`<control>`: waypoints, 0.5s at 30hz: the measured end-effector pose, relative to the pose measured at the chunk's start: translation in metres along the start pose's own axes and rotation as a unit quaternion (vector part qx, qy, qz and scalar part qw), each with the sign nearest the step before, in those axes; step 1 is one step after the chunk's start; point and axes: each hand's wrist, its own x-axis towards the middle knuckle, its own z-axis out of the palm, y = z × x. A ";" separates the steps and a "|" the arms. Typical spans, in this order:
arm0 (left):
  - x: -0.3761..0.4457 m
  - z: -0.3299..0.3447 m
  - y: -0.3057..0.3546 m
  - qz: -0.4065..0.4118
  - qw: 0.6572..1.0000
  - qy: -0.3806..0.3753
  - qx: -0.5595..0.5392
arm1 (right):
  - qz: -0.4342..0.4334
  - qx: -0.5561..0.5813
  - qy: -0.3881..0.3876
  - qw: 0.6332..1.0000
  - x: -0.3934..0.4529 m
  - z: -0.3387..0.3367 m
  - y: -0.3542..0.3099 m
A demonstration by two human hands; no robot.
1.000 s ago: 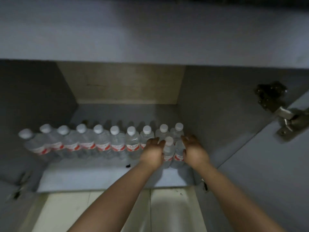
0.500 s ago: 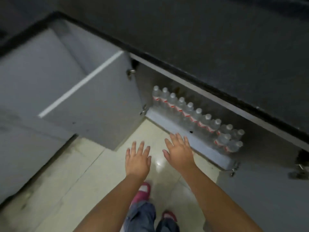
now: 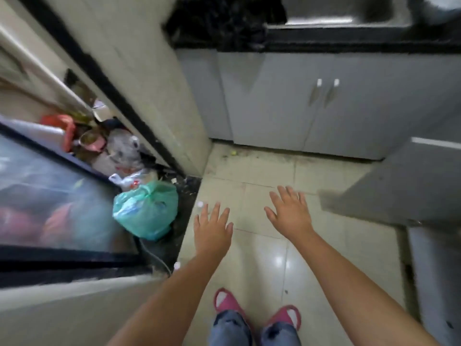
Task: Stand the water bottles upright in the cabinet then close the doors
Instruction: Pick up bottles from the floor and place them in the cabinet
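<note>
My left hand (image 3: 212, 231) and my right hand (image 3: 289, 213) hover flat above the tiled floor, fingers spread, holding nothing. An open grey cabinet door (image 3: 399, 186) juts in from the right, just right of my right hand. The water bottles and the inside of that cabinet are out of view. Ahead stands another grey cabinet (image 3: 287, 106) with both doors shut and two metal handles (image 3: 324, 92).
A green plastic bag (image 3: 147, 211) and other clutter (image 3: 117, 151) lie at the left by a glass sliding door (image 3: 50, 196). A beige wall corner (image 3: 154, 78) stands left of centre. A black countertop (image 3: 324, 43) with a sink runs along the top. My pink slippers (image 3: 257, 308) are below.
My view has swung left, away from the bottle cabinet, which has left the frame. Both hands have come off the bottles and now hang open over the floor.
</note>
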 end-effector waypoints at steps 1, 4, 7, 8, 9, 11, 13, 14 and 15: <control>-0.005 0.003 -0.030 -0.032 0.999 -0.003 -0.014 | -0.018 -0.010 -0.015 1.000 0.008 0.007 -0.024; -0.018 0.010 -0.105 -0.117 0.991 -0.010 -0.060 | -0.064 -0.055 -0.055 0.995 0.027 0.029 -0.083; -0.030 0.016 -0.169 -0.203 0.974 0.015 -0.098 | -0.119 -0.120 -0.091 0.982 0.040 0.052 -0.135; -0.032 0.020 -0.186 -0.231 0.967 0.024 -0.107 | -0.135 -0.137 -0.100 0.976 0.044 0.060 -0.150; -0.032 0.025 -0.202 -0.255 0.960 0.028 -0.116 | -0.149 -0.148 -0.108 0.972 0.048 0.067 -0.164; -0.030 0.037 -0.225 -0.289 0.948 0.020 -0.131 | -0.175 -0.163 -0.121 0.963 0.059 0.081 -0.186; -0.026 0.051 -0.240 -0.310 0.940 0.006 -0.145 | -0.202 -0.183 -0.138 0.952 0.072 0.095 -0.203; -0.023 0.058 -0.245 -0.318 0.936 0.000 -0.152 | -0.211 -0.190 -0.146 0.947 0.080 0.102 -0.209; -0.020 0.066 -0.249 -0.326 0.932 -0.006 -0.161 | -0.220 -0.197 -0.154 0.943 0.089 0.109 -0.214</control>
